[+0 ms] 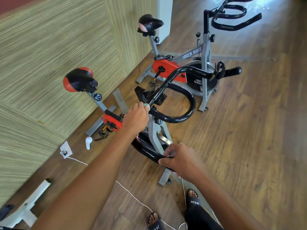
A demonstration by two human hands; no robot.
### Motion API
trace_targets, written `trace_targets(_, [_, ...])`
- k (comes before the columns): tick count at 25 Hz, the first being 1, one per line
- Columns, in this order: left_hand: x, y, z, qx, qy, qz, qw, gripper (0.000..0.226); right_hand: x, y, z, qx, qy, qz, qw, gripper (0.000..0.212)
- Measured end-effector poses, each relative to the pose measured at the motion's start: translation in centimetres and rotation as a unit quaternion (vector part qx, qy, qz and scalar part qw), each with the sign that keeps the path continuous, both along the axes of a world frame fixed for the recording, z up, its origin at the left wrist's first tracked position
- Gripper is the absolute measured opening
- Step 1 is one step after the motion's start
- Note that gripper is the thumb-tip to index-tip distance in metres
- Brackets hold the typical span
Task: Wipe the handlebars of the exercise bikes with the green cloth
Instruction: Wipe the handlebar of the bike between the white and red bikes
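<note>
Near bike [155, 136]: left hand [136, 119] holds green cloth [147, 106] against handlebars [186, 116] at their centre; right hand [181, 158] grips the handlebars' near end.

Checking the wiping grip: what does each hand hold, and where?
Left hand grips the cloth, bunched and mostly hidden; right hand grips the handlebar at its near end.

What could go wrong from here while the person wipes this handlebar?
1. A white cord lies on the floor beside the sandalled feet; a step could catch it.
2. Only a small part of the green cloth shows from the left hand, so bare fingers might rub the handlebar instead.
3. The right hand grips the near bar end, which could go unwiped.
</note>
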State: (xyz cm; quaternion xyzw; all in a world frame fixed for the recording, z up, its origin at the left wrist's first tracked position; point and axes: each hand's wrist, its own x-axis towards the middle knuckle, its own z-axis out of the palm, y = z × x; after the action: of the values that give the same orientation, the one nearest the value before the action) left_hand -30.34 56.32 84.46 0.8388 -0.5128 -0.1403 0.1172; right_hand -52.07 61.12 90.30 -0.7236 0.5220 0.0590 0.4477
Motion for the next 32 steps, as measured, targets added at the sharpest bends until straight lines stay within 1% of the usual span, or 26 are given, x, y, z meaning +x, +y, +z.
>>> trace_targets(2, [-0.4, -0.7, 0.1, -0.011, -0.015, -0.012, 1.0, 0.046, -0.2, -0.2, -0.1, 0.011, -0.007, 0.003, 1.0, 0.027])
trace_targets(5, [-1.3, -0.3, -0.1, -0.059, -0.072, 0.002, 0.996, 0.048, -0.5, -1.5, 0.5, 0.087, -0.043, 0.022, 0.995, 0.034])
trace_targets(6, [-1.8, -0.2, -0.3, -0.078, -0.089, 0.007, 0.993, 0.051, -0.6, -2.4, 0.7, 0.093, -0.059, 0.017, 0.994, 0.035])
trace_targets(8, [-3.6, -0.4, -0.4, -0.093, -0.094, -0.001, 0.991, 0.054, -0.8, -5.0, 0.6, 0.069, -0.107, -0.014, 0.992, 0.027])
trace_targets(10, [-6.0, -1.4, -0.7, -0.077, -0.082, -0.029, 0.993, 0.056, -0.7, -8.5, 0.3, 0.036, -0.169, -0.049, 0.984, 0.014])
trace_targets(12, [-8.1, -2.5, -1.0, -0.06, -0.088, -0.021, 0.994, 0.061, -0.6, -12.6, -0.3, 0.018, -0.223, -0.07, 0.972, 0.012])
trace_targets(14, [-9.2, -3.3, -1.2, -0.069, -0.084, 0.037, 0.993, 0.061, -0.4, -16.6, -1.2, 0.0, -0.253, -0.071, 0.965, 0.013])
trace_targets(15, [-9.5, -3.6, -1.2, -0.078, -0.064, 0.079, 0.992, 0.057, -0.2, -18.5, -1.7, 0.0, -0.26, -0.061, 0.964, 0.013])
trace_targets(16, [-10.1, -3.8, -1.1, -0.083, -0.034, 0.132, 0.987, 0.054, 0.1, -20.0, -2.2, 0.014, -0.259, -0.042, 0.965, 0.012])
trace_targets(18, [-11.1, -4.2, -0.4, -0.074, 0.014, 0.237, 0.969, 0.058, 0.8, -22.1, -2.8, 0.051, -0.243, 0.034, 0.968, 0.009])
trace_targets(19, [-11.6, -4.5, -0.1, -0.064, 0.028, 0.27, 0.96, 0.06, 1.0, -22.6, -3.1, 0.065, -0.237, 0.068, 0.967, 0.009])
trace_targets(22, [-12.8, -5.9, 0.0, -0.04, 0.041, 0.328, 0.943, 0.061, 2.1, -23.8, -3.1, 0.099, -0.227, 0.138, 0.959, 0.011])
trace_targets(23, [-13.5, -6.1, 0.1, -0.034, 0.044, 0.344, 0.937, 0.061, 2.4, -23.9, -3.3, 0.113, -0.227, 0.14, 0.957, 0.012])
trace_targets(24, [-14.4, -6.3, 0.1, -0.044, 0.042, 0.36, 0.931, 0.06, 2.7, -24.0, -3.4, 0.121, -0.226, 0.141, 0.956, 0.013])
trace_targets(25, [-15.4, -6.5, 0.3, -0.073, 0.05, 0.376, 0.922, 0.058, 2.8, -24.0, -3.4, 0.122, -0.226, 0.141, 0.956, 0.014])
trace_targets(26, [-16.3, -6.7, 0.4, -0.117, 0.074, 0.396, 0.908, 0.057, 2.9, -23.8, -3.6, 0.117, -0.228, 0.147, 0.955, 0.014])
trace_targets(27, [-17.2, -7.0, 0.3, -0.164, 0.105, 0.424, 0.884, 0.056, 2.9, -23.6, -3.6, 0.108, -0.229, 0.158, 0.954, 0.015])
trace_targets(28, [-17.6, -7.3, 0.4, -0.213, 0.152, 0.462, 0.847, 0.059, 2.9, -23.3, -3.6, 0.1, -0.228, 0.173, 0.953, 0.015])
trace_targets(29, [-17.8, -7.5, 0.6, -0.26, 0.2, 0.509, 0.796, 0.061, 2.8, -23.0, -3.7, 0.095, -0.222, 0.197, 0.95, 0.015])
trace_targets(30, [-17.8, -7.7, 0.9, -0.303, 0.237, 0.554, 0.738, 0.059, 2.7, -22.5, -3.6, 0.087, -0.212, 0.224, 0.947, 0.016])
trace_targets(31, [-17.6, -7.7, 1.1, -0.331, 0.259, 0.59, 0.69, 0.051, 2.6, -22.1, -3.5, 0.076, -0.201, 0.246, 0.945, 0.018])
trace_targets(32, [-17.5, -7.5, 1.5, -0.338, 0.28, 0.614, 0.656, 0.042, 2.5, -21.7, -3.5, 0.069, -0.194, 0.257, 0.944, 0.021])
